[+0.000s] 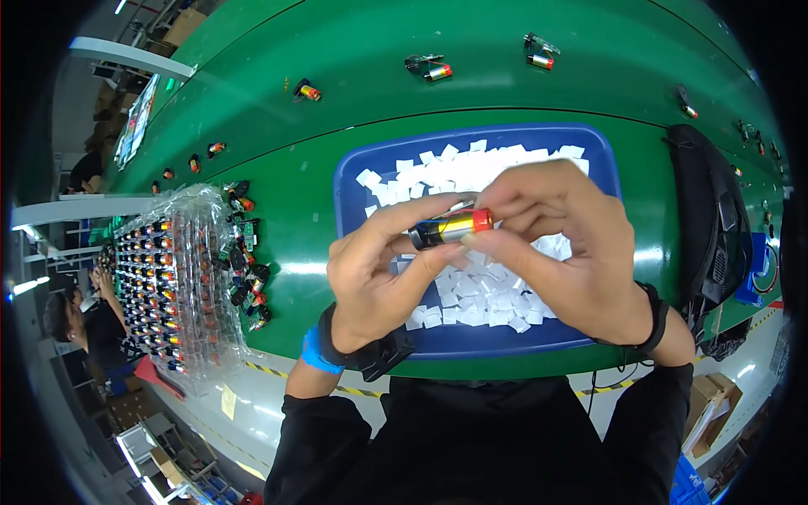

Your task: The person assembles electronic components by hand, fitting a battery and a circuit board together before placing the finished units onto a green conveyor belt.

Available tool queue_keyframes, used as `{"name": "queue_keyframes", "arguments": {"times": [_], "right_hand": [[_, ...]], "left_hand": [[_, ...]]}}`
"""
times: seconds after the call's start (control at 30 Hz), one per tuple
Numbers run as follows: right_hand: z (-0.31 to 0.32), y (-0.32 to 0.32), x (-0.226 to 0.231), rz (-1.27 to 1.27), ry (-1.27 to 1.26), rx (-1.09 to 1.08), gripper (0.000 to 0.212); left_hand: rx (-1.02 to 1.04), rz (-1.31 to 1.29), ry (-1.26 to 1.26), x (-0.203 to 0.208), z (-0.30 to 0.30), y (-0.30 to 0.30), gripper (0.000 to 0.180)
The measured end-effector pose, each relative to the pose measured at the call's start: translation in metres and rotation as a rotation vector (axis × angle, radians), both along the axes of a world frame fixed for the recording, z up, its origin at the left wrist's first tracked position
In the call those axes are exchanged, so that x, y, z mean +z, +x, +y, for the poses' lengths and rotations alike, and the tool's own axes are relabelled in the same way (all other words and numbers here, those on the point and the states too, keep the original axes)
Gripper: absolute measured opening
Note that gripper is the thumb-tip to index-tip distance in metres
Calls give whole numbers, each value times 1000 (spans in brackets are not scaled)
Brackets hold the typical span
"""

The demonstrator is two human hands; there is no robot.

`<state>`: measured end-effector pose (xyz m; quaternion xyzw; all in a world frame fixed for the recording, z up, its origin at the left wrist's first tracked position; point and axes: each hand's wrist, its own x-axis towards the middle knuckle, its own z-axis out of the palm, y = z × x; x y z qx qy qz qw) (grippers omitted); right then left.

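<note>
Both hands hold one small cylindrical battery assembly [459,228] above a blue tray [343,181]. It has a silver and gold body, a red right end, a black cap on the left and thin wires along its upper side. My left hand [370,261] is closed around the black end, thumb below and fingers above. My right hand [581,244] pinches the red end between thumb and fingers. Under the hands, many small white paper-like squares [480,295] lie scattered in the tray. A dark band is on each wrist, plus a blue one on the left.
At left, clear plastic trays [181,278] hold rows of similar batteries, beside a pile of loose assemblies [246,261]. More assemblies [438,73] lie spaced along the green surface beyond. A black bag [711,219] sits at right. Another person [93,324] works at far left.
</note>
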<state>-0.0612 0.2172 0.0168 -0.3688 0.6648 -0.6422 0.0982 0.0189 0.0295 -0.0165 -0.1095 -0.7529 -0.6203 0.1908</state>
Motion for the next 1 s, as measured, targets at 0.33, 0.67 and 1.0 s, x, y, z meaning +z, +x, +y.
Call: {"name": "queue_keyframes", "arguments": {"times": [0.33, 0.67, 1.0], "right_hand": [[4, 3, 1, -190, 4, -8, 37], [4, -18, -1, 500, 137, -6, 31], [12, -25, 0, 530, 239, -77, 34]], "left_hand": [[45, 217, -332, 5, -4, -8, 29], [-251, -583, 662, 24, -7, -8, 29], [-358, -760, 433, 36, -25, -39, 28]]}}
